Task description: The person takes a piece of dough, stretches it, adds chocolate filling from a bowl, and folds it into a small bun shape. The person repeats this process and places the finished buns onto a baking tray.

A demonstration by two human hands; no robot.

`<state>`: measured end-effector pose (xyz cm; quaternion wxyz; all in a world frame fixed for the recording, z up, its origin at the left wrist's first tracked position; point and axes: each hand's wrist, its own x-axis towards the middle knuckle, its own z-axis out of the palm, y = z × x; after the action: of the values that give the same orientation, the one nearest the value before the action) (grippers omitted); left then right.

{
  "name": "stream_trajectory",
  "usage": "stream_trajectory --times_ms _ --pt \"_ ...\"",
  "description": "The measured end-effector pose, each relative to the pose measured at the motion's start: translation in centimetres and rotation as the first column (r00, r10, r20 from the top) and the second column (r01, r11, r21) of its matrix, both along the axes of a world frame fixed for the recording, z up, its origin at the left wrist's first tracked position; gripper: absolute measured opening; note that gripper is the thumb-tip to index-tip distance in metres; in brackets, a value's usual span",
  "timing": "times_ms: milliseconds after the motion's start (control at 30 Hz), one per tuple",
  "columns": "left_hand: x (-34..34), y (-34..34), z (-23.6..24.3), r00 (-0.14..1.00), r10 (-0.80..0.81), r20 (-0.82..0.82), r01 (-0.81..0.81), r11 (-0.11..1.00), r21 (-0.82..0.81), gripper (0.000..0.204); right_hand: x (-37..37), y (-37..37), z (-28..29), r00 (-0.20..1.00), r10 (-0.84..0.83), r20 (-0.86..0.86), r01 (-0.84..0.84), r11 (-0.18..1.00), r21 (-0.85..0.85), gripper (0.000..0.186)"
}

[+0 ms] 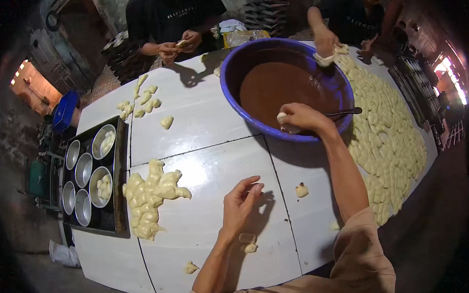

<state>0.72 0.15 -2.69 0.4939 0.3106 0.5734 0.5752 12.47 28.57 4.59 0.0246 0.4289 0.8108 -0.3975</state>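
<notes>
My right hand (pixel 305 117) reaches over the near rim of a big purple tub (pixel 232 97). Its fingers close round a small whitish piece (pixel 285 125), mostly covered by the hand; I cannot tell its exact kind. Brown, smooth filling (pixel 273 85) lies in the tub, and a dark spoon handle (pixel 347 112) sticks out past the rim beside my right wrist. Above the white tiled table, my left hand (pixel 240 205) is empty, fingers loosely bent and apart. Close to its wrist are a small clear flat piece (pixel 247 238) and a dough bit (pixel 251 247).
Many pale dough pieces (pixel 384 136) cover the table's right side. At left lie a dough heap (pixel 148 196) and a black tray (pixel 119 176) with round tins, two holding dough. Across the table, one person's hands (pixel 182 45) work a piece; another person's hand (pixel 325 42) is at the tub rim.
</notes>
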Motion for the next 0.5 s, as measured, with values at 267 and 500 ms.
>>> stream_trajectory --times_ms 267,500 --pt "1.3 1.4 0.4 0.994 -0.101 -0.043 0.100 0.995 -0.009 0.043 -0.1 -1.1 0.8 0.818 -0.263 -0.512 -0.027 0.871 -0.490 0.022" --pt "2.8 4.1 2.7 0.878 -0.026 0.477 -0.040 0.991 0.128 0.052 0.0 -8.5 1.8 0.594 -0.471 -0.653 -0.107 0.758 -0.643 0.014"
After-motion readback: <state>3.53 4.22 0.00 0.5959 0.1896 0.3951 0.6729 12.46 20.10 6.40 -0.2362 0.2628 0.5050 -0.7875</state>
